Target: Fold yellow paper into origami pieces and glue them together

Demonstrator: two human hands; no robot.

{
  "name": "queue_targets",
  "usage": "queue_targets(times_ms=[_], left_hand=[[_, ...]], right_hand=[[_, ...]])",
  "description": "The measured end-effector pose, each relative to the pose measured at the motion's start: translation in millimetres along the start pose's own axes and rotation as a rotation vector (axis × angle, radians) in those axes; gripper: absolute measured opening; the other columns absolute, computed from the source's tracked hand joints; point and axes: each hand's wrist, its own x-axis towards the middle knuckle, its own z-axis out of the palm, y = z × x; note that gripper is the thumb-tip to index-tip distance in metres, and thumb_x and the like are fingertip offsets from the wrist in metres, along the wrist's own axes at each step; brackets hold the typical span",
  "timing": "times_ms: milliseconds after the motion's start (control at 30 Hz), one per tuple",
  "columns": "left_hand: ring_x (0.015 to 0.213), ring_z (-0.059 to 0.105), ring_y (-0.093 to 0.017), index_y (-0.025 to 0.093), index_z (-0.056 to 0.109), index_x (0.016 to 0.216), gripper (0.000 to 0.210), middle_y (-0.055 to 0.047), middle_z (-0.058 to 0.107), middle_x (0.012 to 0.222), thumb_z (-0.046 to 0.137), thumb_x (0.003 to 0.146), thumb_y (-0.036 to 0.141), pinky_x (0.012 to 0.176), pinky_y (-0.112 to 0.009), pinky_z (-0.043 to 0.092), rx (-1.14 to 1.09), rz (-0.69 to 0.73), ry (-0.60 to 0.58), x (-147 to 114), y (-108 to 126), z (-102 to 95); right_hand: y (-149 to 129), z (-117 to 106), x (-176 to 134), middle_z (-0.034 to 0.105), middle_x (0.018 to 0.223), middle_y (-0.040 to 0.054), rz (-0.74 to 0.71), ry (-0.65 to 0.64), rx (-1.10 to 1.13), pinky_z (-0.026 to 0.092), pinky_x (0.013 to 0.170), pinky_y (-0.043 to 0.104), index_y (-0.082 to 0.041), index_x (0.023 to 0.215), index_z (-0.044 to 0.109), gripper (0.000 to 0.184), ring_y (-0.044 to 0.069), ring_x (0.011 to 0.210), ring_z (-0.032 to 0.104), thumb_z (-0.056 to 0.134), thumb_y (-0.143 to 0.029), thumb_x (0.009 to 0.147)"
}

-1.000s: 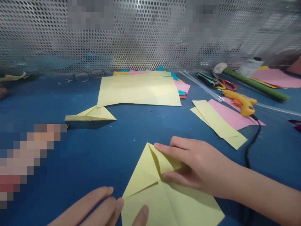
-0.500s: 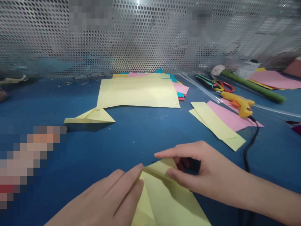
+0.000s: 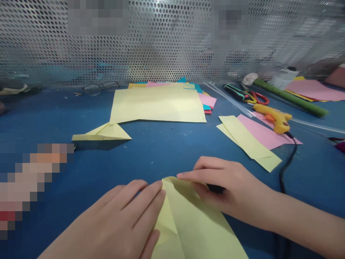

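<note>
A folded sheet of pale yellow paper (image 3: 205, 226) lies in front of me at the bottom middle, with a crease running down its left part. My left hand (image 3: 126, 216) rests flat along the paper's left edge, fingers stretched out and fingertips near its top corner. At the upper right edge, my right hand (image 3: 226, 183) has its thumb and index finger closed on the paper, the index tip by the top corner. Where the thumb meets the sheet is partly hidden. A folded yellow paper piece (image 3: 107, 133) stands farther off to the left.
A yellow sheet (image 3: 159, 104) tops a coloured paper stack at the back. To the right lie yellow strips (image 3: 248, 142), pink paper (image 3: 265, 133), a yellow glue gun (image 3: 275, 118), scissors (image 3: 258, 98) and a green stick (image 3: 291, 99). A pixelated area (image 3: 32, 180) covers the left.
The flap at the paper's top, raised under my right thumb before, now lies folded differently, and the top corner shows. My right hand's fingers have curled in; my left hand has shifted slightly up.
</note>
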Motion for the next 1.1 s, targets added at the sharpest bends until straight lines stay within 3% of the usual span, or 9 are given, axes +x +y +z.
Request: queue_targets(times_ms=[100,333,533,700,867,1100], left_hand=[[0.095,0.063,-0.022,0.016,0.071,0.113,0.04,-0.003,0.076,0.108,0.033,0.106,0.023,0.083,-0.036,0.044,-0.012,-0.006,-0.004,0.5,0.3,1.1],[0.094,0.063,-0.023,0.015,0.071,0.111,0.04,-0.007,0.074,0.106,0.033,0.101,0.014,0.083,-0.037,0.047,-0.008,0.016,0.01,-4.6,4.5,7.7],[0.097,0.062,-0.026,0.011,0.069,0.118,0.036,-0.01,0.074,0.112,0.039,0.097,0.01,0.087,-0.039,0.045,0.021,0.056,0.004,-11.5,6.1,11.4],[0.101,0.062,-0.026,0.012,0.069,0.118,0.034,-0.01,0.073,0.114,0.039,0.101,0.016,0.09,-0.038,0.043,-0.017,0.019,0.002,-14.6,5.8,10.4],[0.101,0.062,-0.024,0.014,0.068,0.121,0.039,-0.009,0.071,0.123,0.034,0.102,0.015,0.085,-0.038,0.043,0.008,0.016,-0.01,-11.8,5.3,10.9],[0.109,0.062,-0.028,0.016,0.061,0.138,0.045,-0.011,0.067,0.133,0.053,0.098,0.035,0.095,-0.038,0.05,-0.035,-0.023,-0.104,-10.6,7.8,14.0]], right_hand=[[2.3,-1.5,-1.9,0.066,0.09,0.0044,-0.045,-0.059,-0.032,0.051,0.065,0.021,-0.018,0.126,0.071,0.044,0.012,0.076,0.061,0.05,-0.003,0.091],[2.5,-2.8,2.2,0.067,0.091,0.008,-0.175,-0.029,-0.19,0.05,0.062,0.025,-0.015,0.118,0.075,0.037,0.015,0.076,0.059,0.051,-0.007,0.091],[7.2,1.4,1.6,0.068,0.094,0.007,-0.104,-0.038,-0.159,0.055,0.07,0.024,-0.016,0.126,0.07,0.033,0.014,0.081,0.063,0.046,-0.013,0.102],[6.6,0.4,0.7,0.066,0.092,0.0058,-0.08,-0.077,-0.161,0.053,0.068,0.022,-0.018,0.124,0.071,0.034,0.013,0.078,0.062,0.046,-0.013,0.102],[5.6,-2.3,3.9,0.066,0.088,0.0079,-0.173,-0.098,-0.25,0.053,0.065,0.025,-0.014,0.123,0.072,0.034,0.016,0.077,0.06,0.044,-0.016,0.104],[6.9,-2.0,5.2,0.073,0.101,0.0092,-0.323,-0.097,-0.358,0.052,0.075,0.031,-0.007,0.117,0.07,0.031,0.017,0.08,0.057,0.041,-0.014,0.107]])
